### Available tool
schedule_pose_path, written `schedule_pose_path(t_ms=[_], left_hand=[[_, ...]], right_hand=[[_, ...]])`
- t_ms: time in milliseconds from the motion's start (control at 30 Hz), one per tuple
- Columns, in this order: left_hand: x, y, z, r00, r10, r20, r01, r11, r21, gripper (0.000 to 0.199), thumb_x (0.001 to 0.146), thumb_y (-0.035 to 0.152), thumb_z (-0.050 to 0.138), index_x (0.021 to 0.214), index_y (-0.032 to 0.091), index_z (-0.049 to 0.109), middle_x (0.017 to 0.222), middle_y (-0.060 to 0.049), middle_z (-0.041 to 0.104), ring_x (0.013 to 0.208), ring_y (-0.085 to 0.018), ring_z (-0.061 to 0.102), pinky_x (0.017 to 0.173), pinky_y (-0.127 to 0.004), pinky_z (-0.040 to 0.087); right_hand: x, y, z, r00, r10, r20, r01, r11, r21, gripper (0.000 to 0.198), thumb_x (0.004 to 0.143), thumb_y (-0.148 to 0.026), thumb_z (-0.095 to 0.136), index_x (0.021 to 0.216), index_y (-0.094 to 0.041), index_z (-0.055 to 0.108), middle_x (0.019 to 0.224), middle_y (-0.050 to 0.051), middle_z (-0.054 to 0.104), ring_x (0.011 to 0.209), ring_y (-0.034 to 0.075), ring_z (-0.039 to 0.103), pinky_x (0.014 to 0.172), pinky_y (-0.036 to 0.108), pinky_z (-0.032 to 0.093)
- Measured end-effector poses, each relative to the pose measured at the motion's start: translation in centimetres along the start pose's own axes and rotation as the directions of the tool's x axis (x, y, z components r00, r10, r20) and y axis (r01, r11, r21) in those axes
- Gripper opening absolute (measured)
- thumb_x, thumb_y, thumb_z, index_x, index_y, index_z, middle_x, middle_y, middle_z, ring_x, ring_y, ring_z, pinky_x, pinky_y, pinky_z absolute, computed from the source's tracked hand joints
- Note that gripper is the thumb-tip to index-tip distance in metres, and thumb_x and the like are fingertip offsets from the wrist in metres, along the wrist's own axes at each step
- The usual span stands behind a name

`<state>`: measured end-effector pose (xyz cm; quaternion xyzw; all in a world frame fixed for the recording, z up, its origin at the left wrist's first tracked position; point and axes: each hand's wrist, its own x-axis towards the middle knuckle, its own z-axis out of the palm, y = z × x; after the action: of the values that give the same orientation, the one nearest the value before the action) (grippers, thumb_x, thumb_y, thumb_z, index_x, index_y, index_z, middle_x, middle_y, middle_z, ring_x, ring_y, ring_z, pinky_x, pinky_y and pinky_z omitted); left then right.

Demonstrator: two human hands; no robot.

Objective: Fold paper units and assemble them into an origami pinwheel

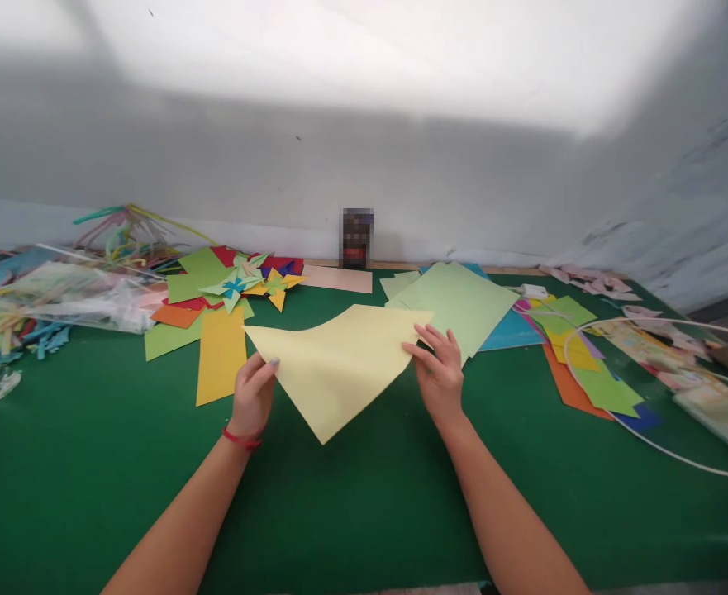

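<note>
A pale yellow sheet of paper (339, 364) hangs above the green table (351, 512), one corner pointing toward me and its far edge bowed. My left hand (253, 398), with a red band on the wrist, pinches the sheet's left edge, thumb on top. At the right edge my right hand (441, 378) holds it between thumb and fingers, some fingers stretched out. Behind the right hand lies a stack of light green paper (472, 306). A yellow paper strip (221, 355) rests on the table beside the left hand.
Folded paper flowers (275, 285) lie on coloured sheets at back left. Farther left are a clear plastic bag (100, 297) and tangled strips (131, 235). On the right are more coloured papers (592, 355) and a white cable (654, 446). A pixelated dark object (356, 240) stands against the wall.
</note>
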<state>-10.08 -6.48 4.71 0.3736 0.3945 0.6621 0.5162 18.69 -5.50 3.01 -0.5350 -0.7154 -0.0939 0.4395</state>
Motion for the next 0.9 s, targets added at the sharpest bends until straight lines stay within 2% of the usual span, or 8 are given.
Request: schedule_pose_path(t_ms=[100, 200, 267, 433, 567, 667, 767, 900], left_hand=[[-1.0, 0.2, 0.2, 0.995, 0.098, 0.018, -0.100, 0.984, 0.148, 0.016, 0.064, 0.029, 0.068, 0.077, 0.018, 0.071, 0.098, -0.007, 0.066, 0.099, -0.028, 0.057, 0.083, -0.034, 0.046], [-1.0, 0.3, 0.4, 0.998, 0.055, 0.042, -0.061, 0.984, 0.166, 0.019, 0.068, 0.033, 0.065, 0.077, 0.018, 0.071, 0.099, -0.008, 0.065, 0.101, -0.028, 0.056, 0.084, -0.034, 0.045], [-0.7, 0.1, 0.5, 0.997, -0.005, 0.071, -0.012, 0.970, 0.243, 0.019, 0.071, 0.035, 0.064, 0.077, 0.017, 0.069, 0.091, -0.007, 0.065, 0.096, -0.025, 0.057, 0.082, -0.032, 0.045], [-0.3, -0.7, 0.9, 0.968, -0.247, 0.031, 0.200, 0.847, 0.493, 0.026, 0.075, 0.040, 0.060, 0.064, 0.016, 0.061, 0.060, -0.002, 0.060, 0.059, -0.015, 0.056, 0.058, -0.025, 0.045], [-0.4, -1.3, 1.0, 0.912, -0.408, 0.037, 0.363, 0.847, 0.388, 0.026, 0.074, 0.040, 0.061, 0.070, 0.015, 0.059, 0.066, -0.005, 0.064, 0.059, -0.015, 0.061, 0.054, -0.023, 0.044], [-0.5, -1.5, 1.0, 0.869, -0.494, 0.034, 0.462, 0.833, 0.304, 0.023, 0.073, 0.037, 0.063, 0.076, 0.014, 0.060, 0.071, -0.005, 0.065, 0.061, -0.015, 0.063, 0.056, -0.023, 0.046], [-0.4, -1.7, 0.9, 0.845, -0.534, 0.022, 0.505, 0.813, 0.291, 0.024, 0.073, 0.036, 0.063, 0.081, 0.014, 0.061, 0.073, -0.007, 0.066, 0.062, -0.015, 0.064, 0.057, -0.023, 0.047], [-0.4, -1.7, 1.0, 0.898, -0.439, 0.025, 0.411, 0.858, 0.307, 0.033, 0.079, 0.045, 0.052, 0.082, 0.013, 0.061, 0.073, -0.009, 0.066, 0.060, -0.016, 0.062, 0.055, -0.026, 0.047]], right_hand=[[-0.1, -0.2, -1.6, 0.989, 0.104, -0.109, -0.116, 0.988, -0.105, 0.026, 0.089, -0.023, 0.042, 0.092, -0.032, 0.067, 0.125, 0.001, 0.054, 0.122, 0.025, 0.044, 0.104, 0.054, 0.029], [0.1, -0.2, -2.6, 0.965, 0.159, -0.209, -0.195, 0.967, -0.165, 0.026, 0.089, -0.024, 0.044, 0.090, -0.032, 0.068, 0.125, 0.002, 0.052, 0.122, 0.028, 0.042, 0.103, 0.054, 0.029], [0.3, 0.1, -2.6, 0.968, 0.155, -0.195, -0.190, 0.966, -0.175, 0.026, 0.089, -0.024, 0.044, 0.092, -0.032, 0.068, 0.126, 0.002, 0.051, 0.123, 0.027, 0.041, 0.103, 0.053, 0.030], [0.3, 1.6, -0.7, 0.986, 0.154, 0.060, -0.144, 0.978, -0.148, 0.024, 0.089, -0.026, 0.043, 0.093, -0.026, 0.066, 0.130, 0.005, 0.048, 0.126, 0.026, 0.038, 0.102, 0.053, 0.031], [-0.5, 2.6, 0.9, 0.947, 0.177, 0.267, -0.127, 0.973, -0.192, 0.024, 0.081, -0.018, 0.051, 0.100, -0.022, 0.065, 0.137, 0.010, 0.041, 0.131, 0.032, 0.030, 0.102, 0.059, 0.026], [-0.8, 2.3, 1.2, 0.918, 0.087, 0.388, -0.037, 0.990, -0.134, 0.037, 0.077, -0.011, 0.054, 0.110, -0.026, 0.061, 0.142, 0.007, 0.035, 0.133, 0.031, 0.025, 0.103, 0.061, 0.021], [-0.5, 1.6, 1.1, 0.856, -0.072, 0.512, 0.037, 0.996, 0.078, 0.037, 0.079, -0.010, 0.052, 0.107, -0.030, 0.064, 0.136, 0.003, 0.045, 0.128, 0.025, 0.037, 0.104, 0.056, 0.026], [0.0, 1.3, 0.3, 0.772, -0.094, 0.628, -0.144, 0.937, 0.317, 0.027, 0.082, -0.016, 0.051, 0.098, -0.029, 0.068, 0.110, 0.000, 0.066, 0.106, 0.018, 0.059, 0.097, 0.042, 0.043]])
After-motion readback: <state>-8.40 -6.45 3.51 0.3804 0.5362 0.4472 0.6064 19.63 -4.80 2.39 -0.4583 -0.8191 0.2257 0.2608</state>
